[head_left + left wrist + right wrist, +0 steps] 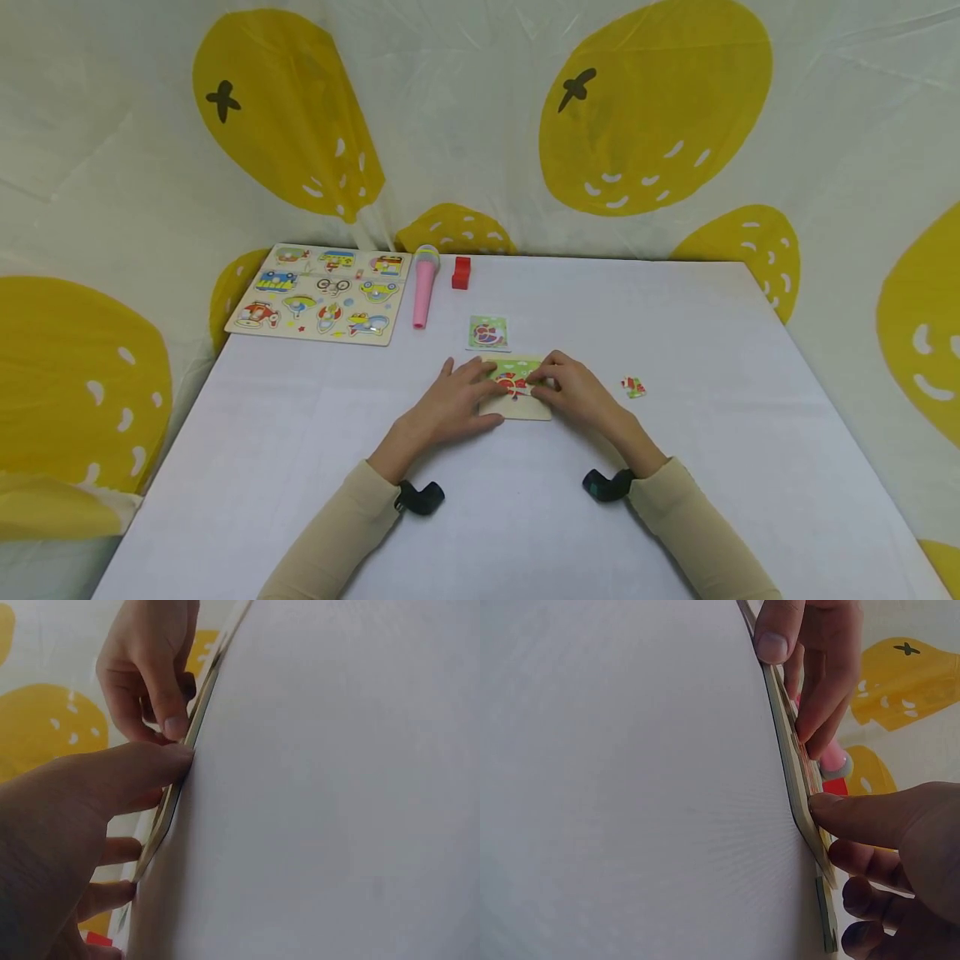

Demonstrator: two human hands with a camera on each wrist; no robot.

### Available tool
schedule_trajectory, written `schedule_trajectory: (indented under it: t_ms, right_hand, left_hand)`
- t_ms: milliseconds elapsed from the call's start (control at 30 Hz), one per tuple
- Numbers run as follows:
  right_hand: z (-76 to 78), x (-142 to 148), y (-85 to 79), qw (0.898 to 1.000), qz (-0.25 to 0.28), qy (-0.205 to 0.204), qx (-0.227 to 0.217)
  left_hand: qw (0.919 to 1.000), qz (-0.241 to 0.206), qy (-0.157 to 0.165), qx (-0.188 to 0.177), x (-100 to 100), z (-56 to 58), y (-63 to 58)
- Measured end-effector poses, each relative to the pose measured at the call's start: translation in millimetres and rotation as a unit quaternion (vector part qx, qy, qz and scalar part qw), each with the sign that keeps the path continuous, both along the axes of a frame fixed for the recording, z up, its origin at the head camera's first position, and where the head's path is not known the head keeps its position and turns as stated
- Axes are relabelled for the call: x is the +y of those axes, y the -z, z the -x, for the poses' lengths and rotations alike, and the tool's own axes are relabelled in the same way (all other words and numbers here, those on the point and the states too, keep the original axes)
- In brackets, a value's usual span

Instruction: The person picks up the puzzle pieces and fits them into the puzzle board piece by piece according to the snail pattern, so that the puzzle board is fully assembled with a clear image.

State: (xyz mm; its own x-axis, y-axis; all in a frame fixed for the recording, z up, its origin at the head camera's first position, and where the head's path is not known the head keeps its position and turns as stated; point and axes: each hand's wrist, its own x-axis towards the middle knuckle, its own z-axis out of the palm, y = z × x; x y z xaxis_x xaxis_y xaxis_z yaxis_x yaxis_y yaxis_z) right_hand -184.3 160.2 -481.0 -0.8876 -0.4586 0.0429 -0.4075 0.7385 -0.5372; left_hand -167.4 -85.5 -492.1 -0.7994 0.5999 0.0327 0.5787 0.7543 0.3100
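Observation:
A small wooden jigsaw board [517,410] with a green and red picture in its upper part lies flat at the table's middle. My left hand [459,398] spreads over its left side, fingertips on the picture and thumb at the near edge; the left thumb [178,756] shows there in the left wrist view. From the right, my right hand [577,392] bends its thumb and forefinger together over a small puzzle piece [527,388] in the picture. The right thumb [829,806] rests at the board's face. Several loose puzzle pieces [633,387] lie to the right.
Behind the board lies a small square puzzle [488,332] with a purple picture. Farther back are a red block [461,273], a pink toy microphone [424,287] and a large wooden vehicle puzzle [322,293] at the back left. A patterned curtain [465,125] hangs behind the table.

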Motion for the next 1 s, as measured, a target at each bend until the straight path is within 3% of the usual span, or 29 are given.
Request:
schedule_trajectory:
  t_ms: [500, 1000]
  right_hand:
    - [-3.0, -3.3, -1.2, 1.0, 0.002, 0.0, -0.007]
    - [0.9, 11.9, -8.4, 1.0, 0.001, 0.01, -0.03]
  left_hand:
    - [0.9969, -0.03, -0.013, -0.072, -17.9, 4.7, -3.9]
    - [0.9953, -0.044, -0.024, -0.082, -18.1, 4.3, -1.9]
